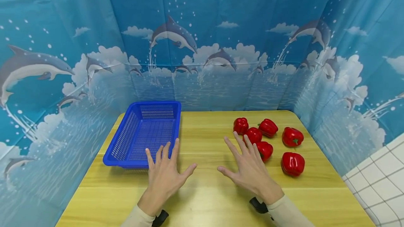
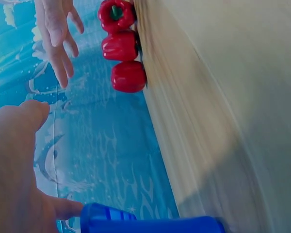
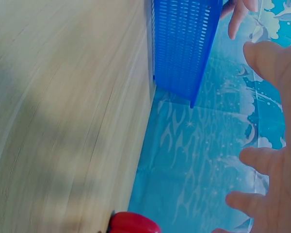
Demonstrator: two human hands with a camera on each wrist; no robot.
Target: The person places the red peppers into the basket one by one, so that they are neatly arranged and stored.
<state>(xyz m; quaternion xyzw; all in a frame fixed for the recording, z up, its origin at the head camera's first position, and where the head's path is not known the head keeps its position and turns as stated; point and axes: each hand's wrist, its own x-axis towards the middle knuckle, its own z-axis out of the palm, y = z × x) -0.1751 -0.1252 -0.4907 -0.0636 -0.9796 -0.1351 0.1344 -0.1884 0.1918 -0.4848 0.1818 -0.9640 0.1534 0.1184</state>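
Dolphin-print curtain (image 1: pixel 202 38) backs yellow wooden table (image 1: pixel 205 139). Left hand (image 1: pixel 165 172), fingers spread wide, by blue basket (image 1: pixel 154 134); contact unclear. Right hand (image 1: pixel 250 169), equally wide, near red peppers (image 1: pixel 266 150) at right: head view shows six, left wrist three.

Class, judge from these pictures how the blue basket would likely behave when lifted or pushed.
The blue basket is probably light for its size, as it is full of small holes and holds nothing. It seems fairly stiff, keeping a crisp rectangular shape. Wide and shallow, it would likely slide rather than tip.
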